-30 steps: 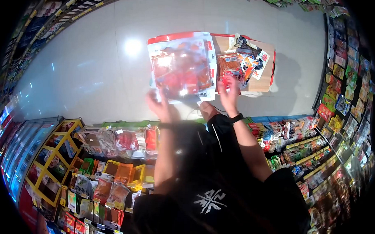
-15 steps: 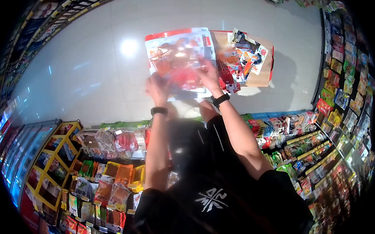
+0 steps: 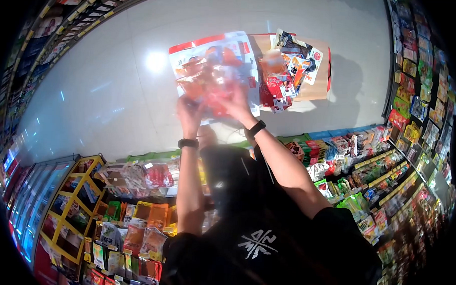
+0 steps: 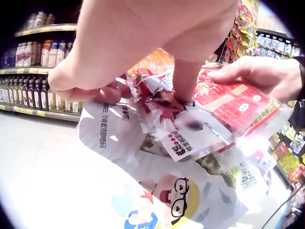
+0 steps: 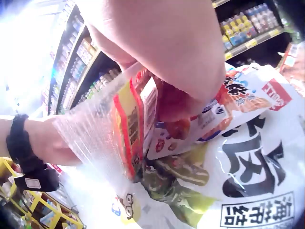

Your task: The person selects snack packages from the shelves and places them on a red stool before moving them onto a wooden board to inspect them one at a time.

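Note:
In the head view both hands are over a large white, red-edged bag [image 3: 246, 57] with a blurred heap of snack packets. My left hand [image 3: 190, 111] is at its near left part. In the left wrist view its thumb and curled fingers grip a red-and-white packet [image 4: 159, 88], partly hidden by the hand. My right hand [image 3: 237, 106] holds a red packet [image 4: 231, 102] with a clear margin, thumb on top. Beneath lies white packaging [image 4: 119, 157] with a cartoon face in glasses. In the right wrist view, large black characters mark a white packet [image 5: 252, 162] under the hand.
Right of the bag, a brown board-like surface [image 3: 317, 90] bears several overlapping packets [image 3: 282, 86]. Shelves of hanging snacks [image 3: 358, 152] run along the near side, with a yellow-framed rack [image 3: 67, 202] at left. Bottle shelves [image 4: 40, 71] stand beyond the pale floor [image 3: 114, 78].
My right hand has moved left from the packets on the brown surface to the white bag, now holding a red packet. My left hand has come in over the bag's near part and grips a packet.

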The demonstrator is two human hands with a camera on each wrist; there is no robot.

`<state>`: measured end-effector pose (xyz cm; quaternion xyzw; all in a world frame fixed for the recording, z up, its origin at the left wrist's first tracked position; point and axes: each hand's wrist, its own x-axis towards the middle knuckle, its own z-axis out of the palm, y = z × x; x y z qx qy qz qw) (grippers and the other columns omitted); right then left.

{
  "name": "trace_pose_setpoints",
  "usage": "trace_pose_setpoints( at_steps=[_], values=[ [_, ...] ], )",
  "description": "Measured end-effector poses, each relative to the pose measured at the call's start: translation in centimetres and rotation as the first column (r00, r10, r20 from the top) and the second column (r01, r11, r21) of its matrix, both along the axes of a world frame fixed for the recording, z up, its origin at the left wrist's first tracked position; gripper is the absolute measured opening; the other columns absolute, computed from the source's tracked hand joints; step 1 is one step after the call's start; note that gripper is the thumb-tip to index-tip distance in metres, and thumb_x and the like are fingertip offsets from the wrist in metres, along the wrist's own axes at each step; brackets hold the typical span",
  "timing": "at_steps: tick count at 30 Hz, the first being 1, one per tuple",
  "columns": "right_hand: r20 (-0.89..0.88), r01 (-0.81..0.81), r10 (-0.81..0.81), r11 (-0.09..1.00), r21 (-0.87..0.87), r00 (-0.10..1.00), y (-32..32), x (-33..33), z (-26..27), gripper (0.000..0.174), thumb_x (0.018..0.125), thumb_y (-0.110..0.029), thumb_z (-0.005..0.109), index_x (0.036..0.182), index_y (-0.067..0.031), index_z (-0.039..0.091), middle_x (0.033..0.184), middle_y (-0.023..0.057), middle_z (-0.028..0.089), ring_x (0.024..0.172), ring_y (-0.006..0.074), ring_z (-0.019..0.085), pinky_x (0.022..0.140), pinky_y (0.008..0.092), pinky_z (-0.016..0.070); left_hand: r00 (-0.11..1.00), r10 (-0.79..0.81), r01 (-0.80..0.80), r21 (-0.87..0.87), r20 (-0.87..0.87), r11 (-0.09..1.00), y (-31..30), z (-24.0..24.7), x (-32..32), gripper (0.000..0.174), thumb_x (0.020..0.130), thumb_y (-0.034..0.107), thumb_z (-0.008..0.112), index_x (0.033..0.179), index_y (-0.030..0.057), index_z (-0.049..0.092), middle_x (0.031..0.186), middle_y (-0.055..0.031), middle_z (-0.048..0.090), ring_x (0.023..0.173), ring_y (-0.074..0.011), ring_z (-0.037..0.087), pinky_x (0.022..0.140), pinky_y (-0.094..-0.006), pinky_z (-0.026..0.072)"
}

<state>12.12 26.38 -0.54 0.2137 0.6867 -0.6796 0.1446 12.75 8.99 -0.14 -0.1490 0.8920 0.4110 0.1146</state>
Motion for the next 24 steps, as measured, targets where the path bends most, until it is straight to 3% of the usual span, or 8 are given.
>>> trace_pose_setpoints(
  at_steps=[4,9,12,15,18,19,23,24],
  values=[
    [0.049,-0.142,0.135,0.968,0.205,0.990,0.1,0.6,1.4,0.048,0.078,-0.012,0.073,0.119,-0.0018,0.051,0.102,0.0120,0.064,0.091,0.0211,0.063,0.082,0.0351,0.0486,1.000,0.018,-0.014,0.174,-0.018,0.985,-0.3,0.7,1.0,0.059,0.070,0.012,0.081,0.115,0.0000,0.045,0.097,-0.0099,0.057,0.085,-0.0194,0.059,0.073,-0.0326,0.0491],
    [0.049,-0.226,0.224,0.973,0.044,0.973,0.7,1.8,2.1,0.038,0.079,-0.014,0.072,0.112,-0.0019,0.057,0.098,0.0105,0.066,0.089,0.0178,0.063,0.081,0.0336,0.0487,0.990,0.066,-0.116,0.453,0.123,0.884,-0.7,2.5,3.1,0.055,0.077,-0.001,0.073,0.119,0.0034,0.037,0.104,-0.0088,0.055,0.087,-0.0138,0.059,0.074,-0.0267,0.0497],
    [0.062,-0.275,0.281,0.958,-0.085,0.958,0.7,3.2,1.9,0.035,0.080,-0.018,0.072,0.109,-0.0024,0.060,0.093,0.0098,0.067,0.084,0.0173,0.062,0.079,0.0331,0.0486,0.963,0.202,-0.268,0.677,0.178,0.685,-0.7,3.0,5.3,0.054,0.077,-0.004,0.071,0.119,0.0041,0.037,0.107,-0.0089,0.054,0.086,-0.0137,0.059,0.074,-0.0264,0.0498],
    [0.078,-0.322,0.345,0.923,-0.210,0.935,0.6,5.1,0.8,0.039,0.079,-0.021,0.072,0.112,-0.0030,0.059,0.089,0.0111,0.066,0.079,0.0185,0.061,0.076,0.0337,0.0476,0.916,0.297,-0.400,0.665,0.269,0.631,-1.5,2.9,7.7,0.052,0.087,0.006,0.064,0.129,0.0032,0.034,0.099,-0.0088,0.058,0.072,-0.0149,0.061,0.062,-0.0265,0.0516],
    [0.078,-0.460,0.458,0.888,0.017,0.886,0.7,6.4,1.4,0.047,0.080,-0.025,0.072,0.118,-0.0013,0.058,0.107,0.0087,0.066,0.100,0.0159,0.061,0.083,0.0316,0.0481,0.867,0.265,-0.494,0.654,0.422,0.573,-2.5,3.0,9.8,0.044,0.091,0.015,0.061,0.128,0.0024,0.040,0.093,-0.0074,0.061,0.065,-0.0156,0.061,0.054,-0.0272,0.0519],
    [0.163,-0.470,0.478,0.878,-0.086,0.863,1.1,5.1,4.6,0.051,0.079,-0.029,0.073,0.119,-0.0009,0.058,0.110,0.0092,0.064,0.102,0.0174,0.058,0.086,0.0333,0.0464,0.852,0.239,-0.513,0.648,0.466,0.563,-2.8,2.9,10.4,0.041,0.092,0.018,0.061,0.126,0.0021,0.044,0.090,-0.0068,0.062,0.063,-0.0157,0.061,0.051,-0.0275,0.0520],
    [0.039,-0.420,0.437,0.884,-0.206,0.899,1.1,6.3,5.9,0.035,0.080,-0.010,0.068,0.112,0.0013,0.058,0.093,0.0059,0.065,0.082,0.0114,0.058,0.076,0.0297,0.0477,0.803,0.265,-0.590,0.650,0.533,0.479,-2.7,3.5,12.8,0.029,0.092,0.022,0.061,0.111,0.0019,0.052,0.088,-0.0073,0.063,0.058,-0.0177,0.062,0.048,-0.0291,0.0539],
    [0.124,-0.428,0.466,0.870,-0.243,0.876,1.1,6.8,5.7,0.035,0.080,-0.009,0.068,0.112,0.0011,0.058,0.093,0.0059,0.065,0.082,0.0108,0.058,0.076,0.0292,0.0478,0.789,0.261,-0.606,0.641,0.556,0.471,-2.4,4.3,12.7,0.028,0.091,0.021,0.061,0.110,0.0020,0.052,0.088,-0.0076,0.063,0.058,-0.0185,0.063,0.049,-0.0294,0.0545]
  ],
)
